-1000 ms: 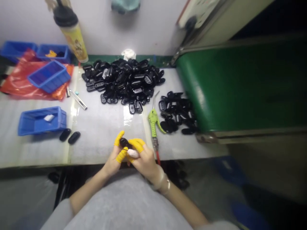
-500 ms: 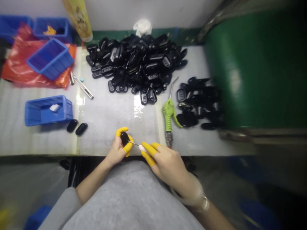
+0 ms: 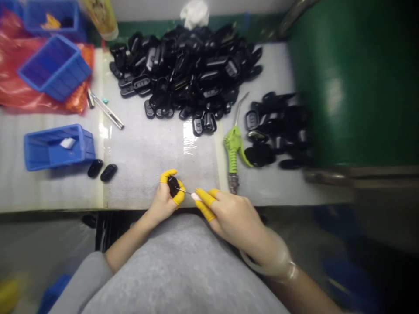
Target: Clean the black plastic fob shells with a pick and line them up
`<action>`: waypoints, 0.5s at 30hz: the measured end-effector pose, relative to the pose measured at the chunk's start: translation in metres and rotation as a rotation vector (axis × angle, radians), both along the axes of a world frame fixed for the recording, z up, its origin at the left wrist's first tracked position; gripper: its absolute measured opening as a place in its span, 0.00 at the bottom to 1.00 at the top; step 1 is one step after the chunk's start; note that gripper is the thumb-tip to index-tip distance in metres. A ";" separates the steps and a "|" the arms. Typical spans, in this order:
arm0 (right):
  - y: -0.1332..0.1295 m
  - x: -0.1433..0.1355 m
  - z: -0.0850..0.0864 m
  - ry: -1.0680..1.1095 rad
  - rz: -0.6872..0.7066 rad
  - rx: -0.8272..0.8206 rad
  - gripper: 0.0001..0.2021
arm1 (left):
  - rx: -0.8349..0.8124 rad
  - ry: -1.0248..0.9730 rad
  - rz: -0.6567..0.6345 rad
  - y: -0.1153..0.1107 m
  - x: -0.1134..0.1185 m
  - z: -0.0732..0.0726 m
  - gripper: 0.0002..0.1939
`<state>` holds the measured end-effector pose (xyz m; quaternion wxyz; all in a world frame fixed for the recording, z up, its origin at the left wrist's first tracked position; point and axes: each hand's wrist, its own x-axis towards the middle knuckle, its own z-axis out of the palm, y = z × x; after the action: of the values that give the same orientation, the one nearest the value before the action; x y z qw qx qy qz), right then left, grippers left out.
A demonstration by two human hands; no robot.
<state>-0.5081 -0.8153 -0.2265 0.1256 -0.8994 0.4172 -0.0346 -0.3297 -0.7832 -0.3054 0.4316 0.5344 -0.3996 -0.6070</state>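
Close to the table's front edge, my left hand (image 3: 165,198) pinches a small glossy black plastic case (image 3: 173,186), oval and much like a key fob. Yellow finger cots cover several fingers on both hands. My right hand (image 3: 225,211) is closed around the pale handle of a thin metal-shafted tool (image 3: 185,191), exact kind unclear. The shaft points left, and its tip meets the case's right side; the contact itself is too small to make out. Two similar black cases (image 3: 108,173) lie left of my hands.
A large heap of black cases (image 3: 183,74) covers the back, with a smaller pile (image 3: 278,131) at right. A green air blow gun (image 3: 232,150) lies between that pile and my hands. Blue bins (image 3: 59,150), a red plastic bag (image 3: 13,74) and a metal-handled cutter (image 3: 108,111) are left.
The view has shifted slightly, so the table items appear higher in it. Both hands keep their hold, with the tool's tip still at the case.
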 end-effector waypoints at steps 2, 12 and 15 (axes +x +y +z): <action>0.000 0.001 -0.001 -0.002 -0.004 0.016 0.18 | -0.010 -0.004 -0.007 0.000 0.000 0.000 0.21; 0.012 0.009 -0.007 -0.022 -0.038 0.042 0.16 | 0.030 -0.116 -0.026 -0.002 0.002 0.001 0.17; 0.015 0.012 -0.006 0.004 -0.021 -0.023 0.15 | 0.028 -0.133 -0.026 -0.002 0.003 -0.001 0.17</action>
<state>-0.4959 -0.8006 -0.2329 0.1142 -0.8964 0.4265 -0.0390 -0.3270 -0.7853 -0.3063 0.3887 0.5742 -0.4256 -0.5814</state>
